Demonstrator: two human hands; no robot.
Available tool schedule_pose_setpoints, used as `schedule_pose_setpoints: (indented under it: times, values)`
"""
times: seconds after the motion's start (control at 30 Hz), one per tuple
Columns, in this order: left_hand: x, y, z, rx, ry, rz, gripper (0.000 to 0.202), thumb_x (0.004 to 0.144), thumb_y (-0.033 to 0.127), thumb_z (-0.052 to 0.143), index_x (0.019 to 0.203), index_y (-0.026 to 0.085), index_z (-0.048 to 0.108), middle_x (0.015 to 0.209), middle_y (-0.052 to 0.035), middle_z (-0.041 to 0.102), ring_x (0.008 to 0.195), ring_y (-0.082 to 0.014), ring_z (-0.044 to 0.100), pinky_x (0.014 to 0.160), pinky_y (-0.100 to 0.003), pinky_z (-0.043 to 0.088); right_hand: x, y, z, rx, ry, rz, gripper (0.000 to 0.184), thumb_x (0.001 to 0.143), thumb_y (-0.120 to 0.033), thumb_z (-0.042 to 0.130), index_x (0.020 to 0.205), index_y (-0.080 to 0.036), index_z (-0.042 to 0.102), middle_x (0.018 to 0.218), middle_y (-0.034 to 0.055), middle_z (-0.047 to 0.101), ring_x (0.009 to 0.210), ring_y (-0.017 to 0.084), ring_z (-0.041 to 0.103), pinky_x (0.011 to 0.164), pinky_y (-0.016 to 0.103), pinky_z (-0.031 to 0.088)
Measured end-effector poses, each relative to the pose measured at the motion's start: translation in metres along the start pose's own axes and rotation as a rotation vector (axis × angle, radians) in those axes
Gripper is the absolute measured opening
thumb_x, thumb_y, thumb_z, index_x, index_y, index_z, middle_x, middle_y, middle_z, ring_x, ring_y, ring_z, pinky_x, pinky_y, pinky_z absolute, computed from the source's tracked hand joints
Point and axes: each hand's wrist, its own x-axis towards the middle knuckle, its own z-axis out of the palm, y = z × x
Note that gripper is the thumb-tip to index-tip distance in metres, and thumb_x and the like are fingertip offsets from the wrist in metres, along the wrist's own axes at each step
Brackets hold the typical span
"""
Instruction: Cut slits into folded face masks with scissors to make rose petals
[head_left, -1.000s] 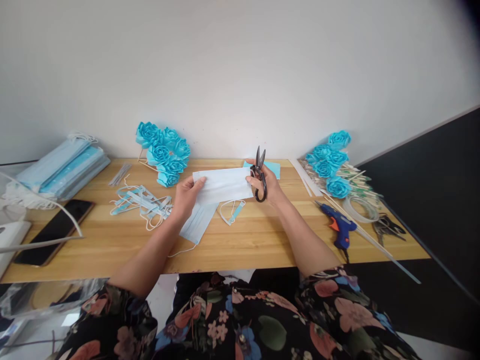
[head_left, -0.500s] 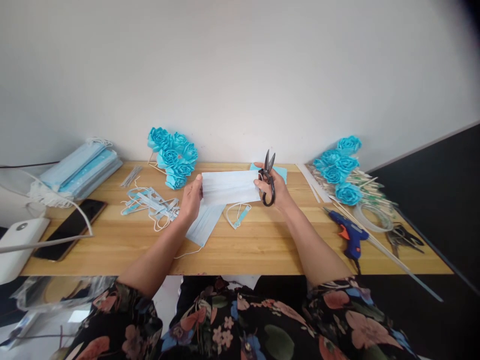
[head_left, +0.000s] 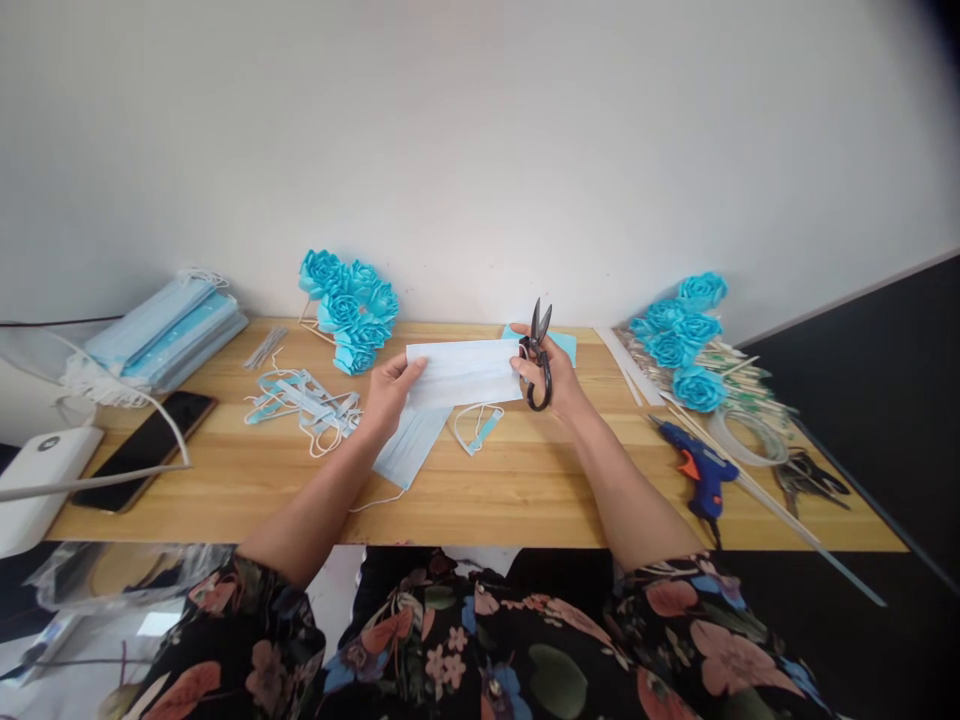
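Two hands (head_left: 388, 394), one held mask (head_left: 463, 374), one scissors (head_left: 535, 342)

The one view is from a camera worn on the person's head, above and behind the grip, where left hand (head_left: 390, 395) and right hand (head_left: 561, 378) hold a pale-blue, rectangular, pleated fabric mask (head_left: 459, 378). It faces forward and down, near enough to show both bare forearms whole, with the grip about mid-frame. Beyond the grip it takes in a plain, greyish-white wall (head_left: 480, 150); on the near side, a black, flower-printed fabric top (head_left: 480, 650). The wide field spreads well left and right of the grip across a light-brown, wood-grain tabletop (head_left: 517, 490).
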Motion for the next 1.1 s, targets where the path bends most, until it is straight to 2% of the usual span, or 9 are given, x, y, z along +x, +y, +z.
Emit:
schedule_pose_setpoints:
  times: [0.17,0.47,0.7,0.97,1.1]
  values:
    - [0.001,0.000,0.000,0.013,0.030,0.009,0.041,0.073,0.056,0.084,0.086,0.018,0.080,0.080,-0.0024,0.076,0.076,-0.0187,0.065,0.075,-0.029,0.050,0.002,0.006,0.000,0.020,0.004,-0.008,0.056,0.071,-0.033,0.078,0.126,-0.024,0.069,0.080,-0.0040,0.053,0.069,0.012,0.052,0.067,0.027,0.047]
    - [0.003,-0.002,-0.002,-0.010,0.081,0.032,0.043,0.075,0.056,0.082,0.093,0.017,0.079,0.089,-0.0051,0.078,0.090,-0.0234,0.069,0.083,-0.032,0.053,0.001,0.008,0.000,0.089,-0.066,-0.032,0.057,0.082,-0.043,0.076,0.133,-0.022,0.064,0.081,-0.0031,0.057,0.066,0.012,0.057,0.066,0.029,0.049]
    - [0.003,-0.003,-0.004,-0.001,0.083,0.059,0.041,0.080,0.054,0.079,0.098,0.018,0.080,0.091,-0.0046,0.078,0.090,-0.0220,0.068,0.084,-0.031,0.052,0.004,0.012,-0.001,0.047,-0.086,-0.032,0.060,0.078,-0.049,0.079,0.129,-0.021,0.064,0.083,-0.0023,0.059,0.066,0.012,0.056,0.066,0.029,0.050]
    - [0.002,-0.002,-0.002,0.001,0.115,0.101,0.043,0.079,0.056,0.080,0.099,0.019,0.080,0.100,-0.0059,0.079,0.103,-0.0253,0.069,0.091,-0.033,0.052,0.004,0.013,0.000,0.050,-0.108,-0.029,0.060,0.076,-0.043,0.080,0.129,-0.021,0.065,0.080,-0.0031,0.057,0.065,0.012,0.053,0.062,0.028,0.047]
    - [0.004,-0.002,-0.001,-0.008,0.153,0.110,0.046,0.078,0.058,0.080,0.100,0.018,0.079,0.103,-0.0068,0.079,0.107,-0.0263,0.068,0.093,-0.034,0.053,0.004,0.012,0.001,0.072,-0.125,-0.020,0.063,0.076,-0.045,0.080,0.132,-0.022,0.064,0.082,-0.0034,0.057,0.064,0.011,0.052,0.062,0.029,0.048]
